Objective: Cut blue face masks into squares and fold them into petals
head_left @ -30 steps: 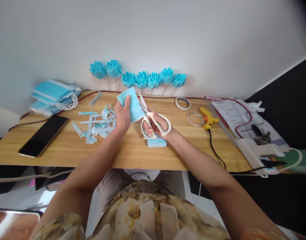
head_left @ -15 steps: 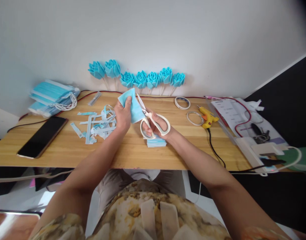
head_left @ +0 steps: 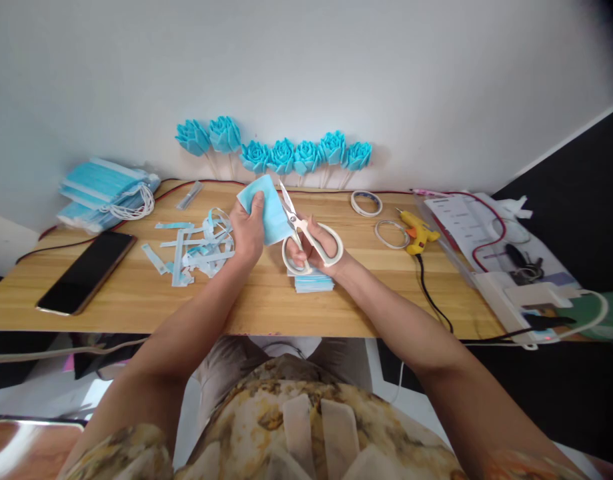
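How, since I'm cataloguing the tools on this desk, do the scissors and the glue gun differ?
The scissors are white and silver; the glue gun is mostly yellow.
The scissors are held in the right hand; the glue gun lies on the table.
The glue gun has a black cord; the scissors have none.

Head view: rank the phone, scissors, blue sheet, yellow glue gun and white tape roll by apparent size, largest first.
1. Phone
2. Scissors and blue sheet: too close to rank; left hand covers some sheet
3. Yellow glue gun, without cable
4. White tape roll
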Available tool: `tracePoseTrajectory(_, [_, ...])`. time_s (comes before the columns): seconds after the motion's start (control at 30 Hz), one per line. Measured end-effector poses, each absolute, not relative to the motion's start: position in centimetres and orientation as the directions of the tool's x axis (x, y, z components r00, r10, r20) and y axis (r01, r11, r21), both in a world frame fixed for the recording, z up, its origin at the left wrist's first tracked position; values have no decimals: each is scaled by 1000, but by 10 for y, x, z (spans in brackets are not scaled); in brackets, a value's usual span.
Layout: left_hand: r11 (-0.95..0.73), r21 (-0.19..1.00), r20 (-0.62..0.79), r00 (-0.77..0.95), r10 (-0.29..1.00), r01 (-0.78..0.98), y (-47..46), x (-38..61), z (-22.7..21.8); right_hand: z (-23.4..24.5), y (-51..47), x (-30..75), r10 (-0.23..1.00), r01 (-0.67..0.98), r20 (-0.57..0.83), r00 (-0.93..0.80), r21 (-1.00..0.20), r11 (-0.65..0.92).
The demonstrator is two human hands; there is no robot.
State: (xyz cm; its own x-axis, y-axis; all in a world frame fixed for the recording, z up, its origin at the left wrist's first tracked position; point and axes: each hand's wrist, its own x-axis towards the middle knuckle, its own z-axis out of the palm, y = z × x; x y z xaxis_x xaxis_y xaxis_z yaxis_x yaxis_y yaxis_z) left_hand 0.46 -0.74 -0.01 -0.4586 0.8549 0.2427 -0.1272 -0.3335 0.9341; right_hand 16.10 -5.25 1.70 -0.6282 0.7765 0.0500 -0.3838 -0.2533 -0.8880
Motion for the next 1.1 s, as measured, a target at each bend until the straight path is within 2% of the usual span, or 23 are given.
tracePoseTrajectory(0.43, [-294,904,160,-393,906,-310,-4,4,4,13,-50,163,776,-406,17,-631,-859,-312])
tracePoseTrajectory(0.7, [-246,895,76,-417,906,-372,-3,0,8,13,-51,164,704,-367,51,-708,-879,-305])
tracePoseTrajectory(0.93, [-218,882,38,-397,917,-418,2,-7,7,12,-51,162,668,-468,203,-716,-850,-243])
tracePoseTrajectory(1.1, [-219,883,41,-396,917,-416,0,-4,7,11,-52,161,682,-457,218,-698,-869,-190])
